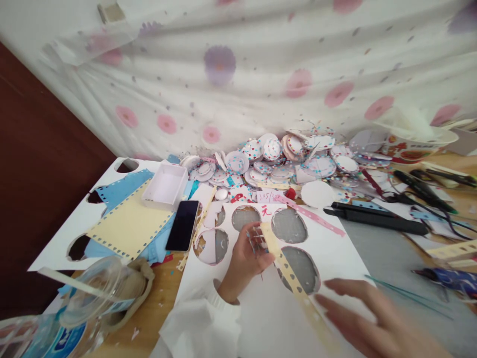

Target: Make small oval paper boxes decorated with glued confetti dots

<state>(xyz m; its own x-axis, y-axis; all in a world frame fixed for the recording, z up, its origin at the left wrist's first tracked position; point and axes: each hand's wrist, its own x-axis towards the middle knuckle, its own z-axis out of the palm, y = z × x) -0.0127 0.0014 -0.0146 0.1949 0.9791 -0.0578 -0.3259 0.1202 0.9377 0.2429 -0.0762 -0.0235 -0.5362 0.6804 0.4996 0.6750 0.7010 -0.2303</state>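
My left hand (248, 256) is closed on one end of a pale yellow paper strip (292, 278) punched with a row of heart shapes. A small lattice-like piece (257, 238) shows between its fingers, too unclear to name. The strip slants down to the right and blurs at its lower end. Beside it, my right hand (372, 313) is smeared by motion, its fingers stretched out and apart, with nothing visible in them. Both hands are over a white sheet (261, 318) with large round cut-outs.
Paper discs and confetti (261, 164) pile up along the curtain. A phone (182, 225), a white box (166, 186) and yellow punched paper (128, 219) lie left, behind a clear plastic cup (93, 293). On the right are a black cutter-like tool (376, 217) and a blue-patterned tool (450, 281).
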